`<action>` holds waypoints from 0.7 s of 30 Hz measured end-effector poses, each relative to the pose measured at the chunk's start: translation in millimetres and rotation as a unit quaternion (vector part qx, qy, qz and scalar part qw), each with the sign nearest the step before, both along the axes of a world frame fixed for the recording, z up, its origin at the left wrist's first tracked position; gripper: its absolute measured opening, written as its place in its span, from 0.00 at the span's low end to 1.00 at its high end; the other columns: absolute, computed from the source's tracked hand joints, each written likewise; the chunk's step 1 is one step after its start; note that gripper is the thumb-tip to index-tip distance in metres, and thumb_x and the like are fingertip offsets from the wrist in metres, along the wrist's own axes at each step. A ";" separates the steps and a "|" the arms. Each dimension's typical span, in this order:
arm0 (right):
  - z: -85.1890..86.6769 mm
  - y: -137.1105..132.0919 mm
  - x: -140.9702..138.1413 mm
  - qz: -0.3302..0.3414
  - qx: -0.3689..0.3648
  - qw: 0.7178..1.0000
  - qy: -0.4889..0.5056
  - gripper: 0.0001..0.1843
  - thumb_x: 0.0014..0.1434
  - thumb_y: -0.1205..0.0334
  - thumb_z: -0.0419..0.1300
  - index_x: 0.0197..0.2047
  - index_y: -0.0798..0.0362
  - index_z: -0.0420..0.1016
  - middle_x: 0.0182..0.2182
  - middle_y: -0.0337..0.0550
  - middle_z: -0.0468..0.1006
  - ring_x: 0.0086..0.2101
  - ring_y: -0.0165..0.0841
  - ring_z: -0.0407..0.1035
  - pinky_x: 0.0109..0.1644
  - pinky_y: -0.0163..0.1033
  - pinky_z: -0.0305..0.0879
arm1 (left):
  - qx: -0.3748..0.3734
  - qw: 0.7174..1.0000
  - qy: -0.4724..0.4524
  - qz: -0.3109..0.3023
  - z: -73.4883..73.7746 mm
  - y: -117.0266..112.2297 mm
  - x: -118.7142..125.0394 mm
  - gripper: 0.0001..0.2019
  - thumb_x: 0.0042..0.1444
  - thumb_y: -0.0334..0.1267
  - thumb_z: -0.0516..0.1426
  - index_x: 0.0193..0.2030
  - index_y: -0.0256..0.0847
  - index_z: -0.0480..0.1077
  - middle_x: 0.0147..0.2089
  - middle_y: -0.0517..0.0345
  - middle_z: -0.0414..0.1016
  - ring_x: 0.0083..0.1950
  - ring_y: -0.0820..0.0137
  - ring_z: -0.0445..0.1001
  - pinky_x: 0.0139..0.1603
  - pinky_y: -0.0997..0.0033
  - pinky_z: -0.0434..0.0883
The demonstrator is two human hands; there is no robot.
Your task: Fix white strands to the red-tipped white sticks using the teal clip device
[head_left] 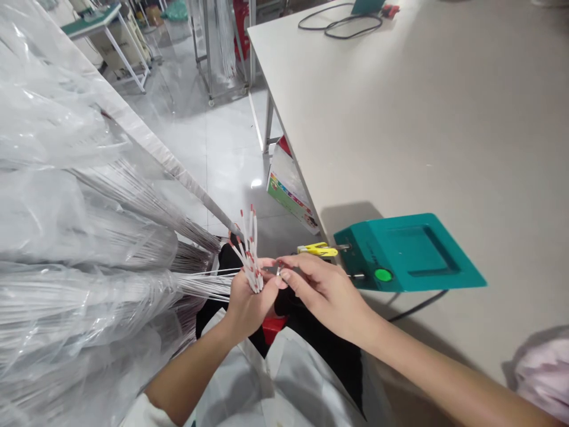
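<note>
My left hand is closed round a fan of thin white wires with red tips, which stick up from the fist. My right hand pinches one thin wire between thumb and forefinger, right beside the left hand's fingertips. That wire runs left into the bundles. Both hands sit just off the table's near left corner, in front of a teal box with a green button. A yellow clip juts from the box's left side.
Large bundles of thin wires in clear plastic bags fill the left side. The pale table carries a black cable at its far end. A colourful carton lies on the floor under the table edge. Metal racks stand behind.
</note>
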State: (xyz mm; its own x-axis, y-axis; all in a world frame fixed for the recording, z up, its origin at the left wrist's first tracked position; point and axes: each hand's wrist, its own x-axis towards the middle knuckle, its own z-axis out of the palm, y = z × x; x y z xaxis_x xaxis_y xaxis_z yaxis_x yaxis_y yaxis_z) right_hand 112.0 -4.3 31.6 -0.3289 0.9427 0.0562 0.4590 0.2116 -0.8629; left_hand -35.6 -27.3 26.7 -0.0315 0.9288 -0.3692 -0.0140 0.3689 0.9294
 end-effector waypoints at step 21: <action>10.0 47.5 62.8 0.109 0.294 0.881 -0.354 0.07 0.56 0.65 0.55 0.35 0.50 0.74 0.36 0.49 0.79 0.37 0.45 0.69 0.42 0.51 0.52 | -0.013 0.996 -0.079 -0.037 -13.4 27.9 13.1 0.26 0.49 0.38 0.58 0.56 0.33 0.65 0.31 0.55 0.78 0.16 0.82 0.57 0.17 0.77 0.58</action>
State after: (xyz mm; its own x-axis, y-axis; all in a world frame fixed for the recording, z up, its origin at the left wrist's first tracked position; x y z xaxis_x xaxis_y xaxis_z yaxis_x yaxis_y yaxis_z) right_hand 174.8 43.2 41.7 -0.6472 0.7293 0.2220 0.7313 0.6762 -0.0895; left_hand -22.5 0.6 13.4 0.0970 0.9163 -0.3887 -0.1309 0.3989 0.9076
